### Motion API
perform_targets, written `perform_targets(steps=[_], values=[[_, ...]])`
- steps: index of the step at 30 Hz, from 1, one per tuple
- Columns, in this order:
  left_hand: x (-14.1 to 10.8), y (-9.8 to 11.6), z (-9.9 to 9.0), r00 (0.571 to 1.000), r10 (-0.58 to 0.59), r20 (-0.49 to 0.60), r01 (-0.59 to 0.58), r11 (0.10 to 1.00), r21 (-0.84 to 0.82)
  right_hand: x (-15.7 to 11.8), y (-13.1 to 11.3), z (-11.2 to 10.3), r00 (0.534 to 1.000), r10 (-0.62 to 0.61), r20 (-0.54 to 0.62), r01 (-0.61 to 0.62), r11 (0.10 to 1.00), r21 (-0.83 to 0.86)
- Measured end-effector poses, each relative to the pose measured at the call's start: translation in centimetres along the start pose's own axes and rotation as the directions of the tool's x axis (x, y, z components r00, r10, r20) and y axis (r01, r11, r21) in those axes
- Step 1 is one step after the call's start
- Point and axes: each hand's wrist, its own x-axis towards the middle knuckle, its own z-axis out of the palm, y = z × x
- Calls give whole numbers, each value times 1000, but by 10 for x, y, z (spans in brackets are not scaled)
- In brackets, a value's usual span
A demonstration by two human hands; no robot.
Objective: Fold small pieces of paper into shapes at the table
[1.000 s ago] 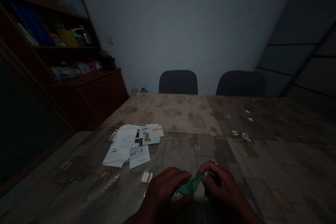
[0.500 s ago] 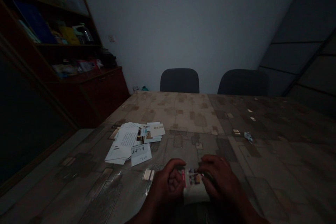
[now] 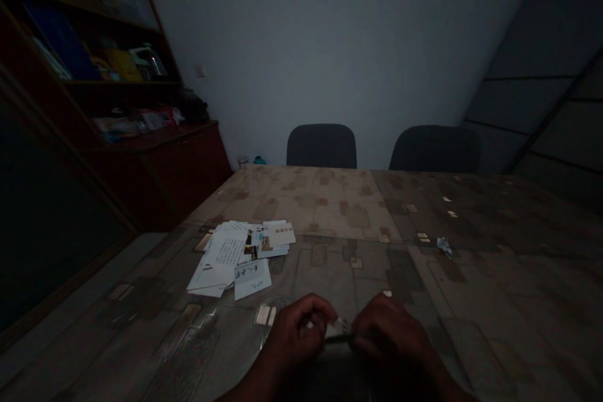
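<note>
Close to the table's near edge, my left hand (image 3: 304, 330) and my right hand (image 3: 391, 333) pinch opposite ends of a small printed card or packet (image 3: 336, 330). It is tilted, so only a narrow pale strip with a dark lower edge shows between the fingers. Its printed face cannot be made out, and my fingers cover both ends. Left of my hands, a loose pile of white printed cards (image 3: 228, 257) lies spread on the patterned tablecloth (image 3: 325, 201), some with pictures and dark lettering.
A small crumpled scrap (image 3: 443, 247) lies on the table to the right. Two dark chairs (image 3: 321, 146) stand behind the far edge. At left is a reddish shelf cabinet (image 3: 188, 160) with bags, a blue folder (image 3: 66, 38) and a kettle (image 3: 153, 63). The light is dim.
The card between my hands has been tipped, from its picture and red edge showing to nearly edge-on. My right fingers have closed in on its end. The card pile has not moved.
</note>
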Motion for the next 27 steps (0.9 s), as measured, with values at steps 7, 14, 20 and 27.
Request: perform_targets(steps=[7, 14, 20, 27], values=[[1, 4, 2, 999, 51, 1, -51, 999, -8, -1, 2, 8, 885, 426, 190, -457, 710, 536], [7, -8, 10, 986, -169, -1, 157, 918, -364, -9, 3, 18, 838, 495, 231, -527, 618, 583], [9, -26, 5, 986, -169, 4, 149, 861, -486, -4, 1, 7, 988, 107, -108, -100, 993, 68], [6, -18, 7, 980, -201, 15, 193, 916, -351, -8, 3, 3, 958, -279, -69, 226, 878, -423]])
